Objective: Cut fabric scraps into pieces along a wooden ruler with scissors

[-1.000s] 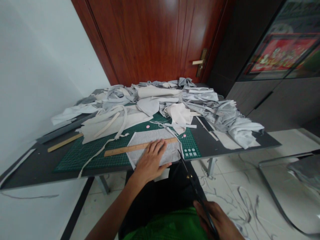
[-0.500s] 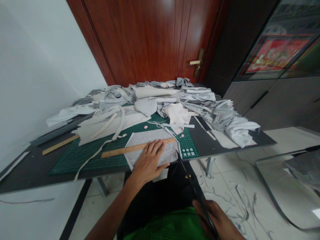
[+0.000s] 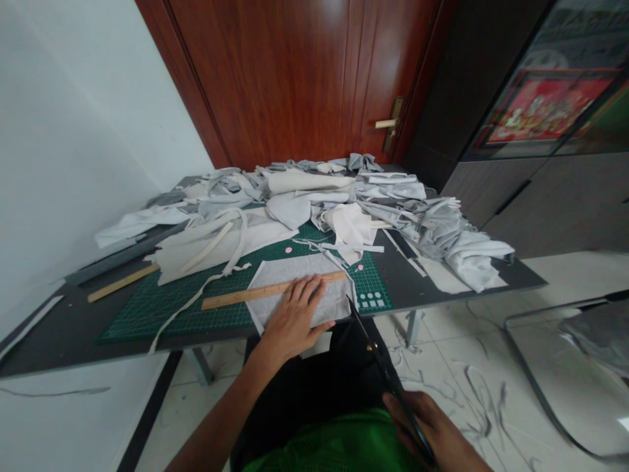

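Note:
My left hand (image 3: pixel 293 318) lies flat with fingers spread on a grey piece of fabric (image 3: pixel 295 272) at the near edge of the green cutting mat (image 3: pixel 196 308). Its fingertips touch a wooden ruler (image 3: pixel 236 297) that lies across the fabric. My right hand (image 3: pixel 435 436), low at the bottom right, is closed round the handles of black scissors (image 3: pixel 376 357). The scissor blades point up to the fabric's right edge, by the table edge.
A large heap of grey and cream fabric scraps (image 3: pixel 314 203) covers the back of the dark table (image 3: pixel 63 334). A second wooden ruler (image 3: pixel 122 282) lies at the left. Fabric strips litter the floor (image 3: pixel 472 387). A chair (image 3: pixel 574 367) stands at the right, a wooden door (image 3: pixel 295 78) behind.
Almost nothing has moved; the view shifted slightly and the scissors stay at the fabric's right edge, with my left hand still pressing the fabric.

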Demonstrator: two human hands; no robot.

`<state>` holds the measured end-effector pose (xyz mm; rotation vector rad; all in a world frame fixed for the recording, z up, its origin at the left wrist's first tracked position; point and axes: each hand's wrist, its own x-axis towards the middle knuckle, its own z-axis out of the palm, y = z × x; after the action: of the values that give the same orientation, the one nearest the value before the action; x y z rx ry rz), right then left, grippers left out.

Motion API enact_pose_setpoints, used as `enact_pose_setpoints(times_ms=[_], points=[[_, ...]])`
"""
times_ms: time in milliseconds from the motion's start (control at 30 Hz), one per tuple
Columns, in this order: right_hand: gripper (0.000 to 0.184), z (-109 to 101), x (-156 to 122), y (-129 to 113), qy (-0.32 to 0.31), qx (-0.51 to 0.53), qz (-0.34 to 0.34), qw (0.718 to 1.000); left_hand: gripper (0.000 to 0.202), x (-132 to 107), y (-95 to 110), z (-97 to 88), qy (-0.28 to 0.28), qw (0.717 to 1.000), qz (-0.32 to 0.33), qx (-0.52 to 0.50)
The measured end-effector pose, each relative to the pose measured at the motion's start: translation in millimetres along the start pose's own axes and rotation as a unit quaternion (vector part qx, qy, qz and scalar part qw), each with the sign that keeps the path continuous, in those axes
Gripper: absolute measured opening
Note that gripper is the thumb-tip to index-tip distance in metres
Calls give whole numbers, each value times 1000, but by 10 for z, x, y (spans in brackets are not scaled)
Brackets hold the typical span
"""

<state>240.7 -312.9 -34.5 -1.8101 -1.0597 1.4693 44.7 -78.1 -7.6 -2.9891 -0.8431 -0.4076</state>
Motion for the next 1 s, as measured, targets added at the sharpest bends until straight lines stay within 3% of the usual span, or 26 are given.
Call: enact_pose_setpoints(times_ms=[300,500,633,733,1000], points=[[80,-49,19,-42,4,-2,-9,1000,81,9,9,-4,-10,1000,-4,3],[79,19,11,72,16,46,33,998,79,-4,-5,23,2,1000,-1,0],[79,-52,31,99,-15,74,23,997,81,-14,-13,35,11,1000,3,-4],[76,-290,69,28,-53,83,8,995,81,-9,-10,28,6,1000,3,-2],[66,-1257,340,-315,-138,3,-1,990,81,-1,-19,6,-3,1000,1,-12]])
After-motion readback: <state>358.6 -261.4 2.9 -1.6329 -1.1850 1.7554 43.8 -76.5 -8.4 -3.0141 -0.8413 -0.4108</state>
